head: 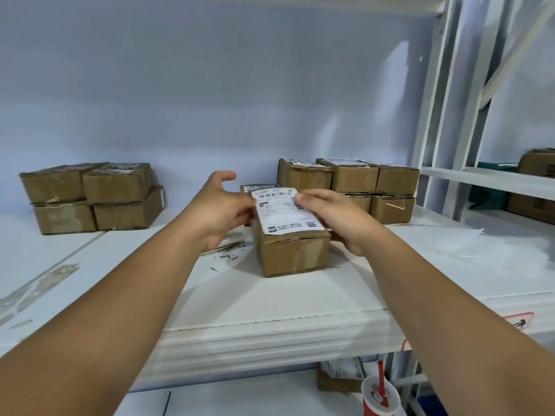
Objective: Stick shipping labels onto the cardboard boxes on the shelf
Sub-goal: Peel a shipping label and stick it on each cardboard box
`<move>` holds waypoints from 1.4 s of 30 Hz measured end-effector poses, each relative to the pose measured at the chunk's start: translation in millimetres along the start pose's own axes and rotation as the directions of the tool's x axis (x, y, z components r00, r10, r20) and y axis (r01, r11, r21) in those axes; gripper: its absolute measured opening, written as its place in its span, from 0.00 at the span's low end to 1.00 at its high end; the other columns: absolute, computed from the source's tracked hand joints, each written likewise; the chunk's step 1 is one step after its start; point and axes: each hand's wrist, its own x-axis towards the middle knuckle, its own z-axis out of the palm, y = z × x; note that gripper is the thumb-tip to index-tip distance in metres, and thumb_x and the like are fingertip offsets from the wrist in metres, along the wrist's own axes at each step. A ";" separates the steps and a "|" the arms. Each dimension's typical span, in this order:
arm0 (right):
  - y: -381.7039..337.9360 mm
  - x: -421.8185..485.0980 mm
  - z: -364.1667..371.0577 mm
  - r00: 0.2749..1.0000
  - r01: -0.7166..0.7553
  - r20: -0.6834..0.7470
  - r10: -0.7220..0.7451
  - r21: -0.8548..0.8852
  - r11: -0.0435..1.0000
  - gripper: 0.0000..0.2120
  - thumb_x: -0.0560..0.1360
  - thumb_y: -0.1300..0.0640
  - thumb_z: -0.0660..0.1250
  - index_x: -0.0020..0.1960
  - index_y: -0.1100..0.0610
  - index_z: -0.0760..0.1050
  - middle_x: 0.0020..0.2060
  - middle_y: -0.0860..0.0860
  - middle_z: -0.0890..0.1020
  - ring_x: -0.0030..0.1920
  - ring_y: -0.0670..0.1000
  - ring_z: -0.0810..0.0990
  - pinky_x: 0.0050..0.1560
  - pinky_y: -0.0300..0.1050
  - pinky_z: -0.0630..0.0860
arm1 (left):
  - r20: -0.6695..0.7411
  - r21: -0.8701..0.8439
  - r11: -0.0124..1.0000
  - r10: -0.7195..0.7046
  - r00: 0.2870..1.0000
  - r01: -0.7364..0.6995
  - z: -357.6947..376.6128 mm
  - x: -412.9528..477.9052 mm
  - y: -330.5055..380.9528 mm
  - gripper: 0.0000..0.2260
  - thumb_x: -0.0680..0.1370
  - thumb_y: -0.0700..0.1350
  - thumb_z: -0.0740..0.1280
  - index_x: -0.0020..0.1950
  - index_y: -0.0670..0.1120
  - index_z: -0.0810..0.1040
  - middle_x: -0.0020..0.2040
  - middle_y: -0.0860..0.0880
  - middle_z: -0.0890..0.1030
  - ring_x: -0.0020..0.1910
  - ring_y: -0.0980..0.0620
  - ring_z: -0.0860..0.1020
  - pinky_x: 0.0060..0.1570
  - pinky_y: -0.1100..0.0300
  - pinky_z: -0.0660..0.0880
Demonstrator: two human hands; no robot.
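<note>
While both hands meet mid-shelf (270,301), left stack (90,196) and right stack (360,181) sit at rear, all boxes closed, contents unseen. Box (294,253) stands centre, label (285,214) on its top. Right hand (333,214): fingers flat on label's right edge. Left hand (222,208): curled at left edge, pinch unclear. Cup (380,399) below holds straw (381,376).

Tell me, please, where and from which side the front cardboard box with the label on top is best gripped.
Probably by the two long side walls of the cardboard box, coming from the front: it lies flat, lengthwise away from you, and the label covers its top.
</note>
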 end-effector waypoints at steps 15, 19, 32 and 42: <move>-5.3 2.6 0.5 0.996 0.081 -0.075 -0.051 0.490 0.868 0.16 0.76 0.58 0.67 0.64 0.56 0.74 0.47 0.53 0.85 0.46 0.53 0.82 0.57 0.54 0.75 | 0.296 0.103 0.994 0.001 0.955 -0.033 4.5 -5.9 -0.9 0.17 0.76 0.38 0.67 0.62 0.54 0.76 0.51 0.49 0.83 0.42 0.52 0.82 0.48 0.53 0.80; -6.1 0.7 3.2 0.994 0.097 0.000 -0.107 0.430 0.897 0.15 0.77 0.49 0.65 0.63 0.52 0.76 0.54 0.51 0.83 0.50 0.52 0.81 0.54 0.52 0.77 | 0.168 -0.009 1.000 0.023 0.986 -0.022 -0.2 1.6 -0.7 0.15 0.76 0.39 0.68 0.60 0.53 0.77 0.50 0.46 0.83 0.44 0.47 0.81 0.51 0.50 0.77; -12.0 6.2 23.8 0.983 0.146 0.039 -0.179 0.423 0.894 0.22 0.76 0.56 0.68 0.68 0.49 0.70 0.59 0.51 0.80 0.55 0.53 0.81 0.41 0.46 0.80 | 0.019 -0.059 0.971 0.233 0.972 -0.232 -8.9 7.4 2.3 0.17 0.78 0.40 0.64 0.64 0.55 0.74 0.60 0.50 0.79 0.51 0.51 0.79 0.37 0.66 0.76; -27.0 42.2 57.0 0.993 0.110 -0.005 -0.119 0.405 0.908 0.16 0.76 0.50 0.68 0.62 0.52 0.74 0.58 0.53 0.78 0.57 0.54 0.78 0.47 0.51 0.81 | -0.213 -0.055 0.947 0.298 0.930 -0.316 -19.5 28.2 -6.5 0.15 0.73 0.58 0.68 0.58 0.57 0.74 0.60 0.49 0.79 0.55 0.53 0.79 0.56 0.54 0.76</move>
